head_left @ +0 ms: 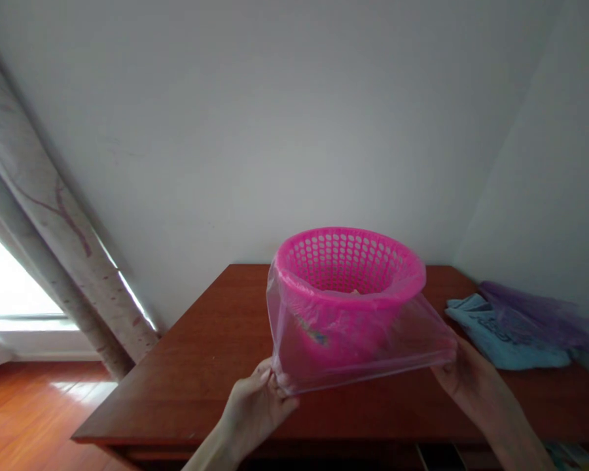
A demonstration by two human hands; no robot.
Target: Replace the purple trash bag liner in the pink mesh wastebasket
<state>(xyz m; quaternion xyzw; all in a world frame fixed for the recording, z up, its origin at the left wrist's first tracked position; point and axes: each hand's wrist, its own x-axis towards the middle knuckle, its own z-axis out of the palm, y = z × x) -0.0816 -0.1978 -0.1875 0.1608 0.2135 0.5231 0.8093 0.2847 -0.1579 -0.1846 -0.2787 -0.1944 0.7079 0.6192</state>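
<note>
Pink basket [343,265] stands upright at mid-counter [211,333], between the back and front edges; we cannot tell whether its base touches the surface. Our left hand [262,405] and right hand [466,376] each pinch an end of the near edge of the clear plastic film [373,363] that stretches from the basket's rim. We judge the step in hand to be fitting film around basket; the next move calls for even tension between both pinches.

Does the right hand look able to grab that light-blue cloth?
Probably: the light-blue cloth lies nearby with nothing visible between, though the right hand must first release the thin plastic film.
</note>
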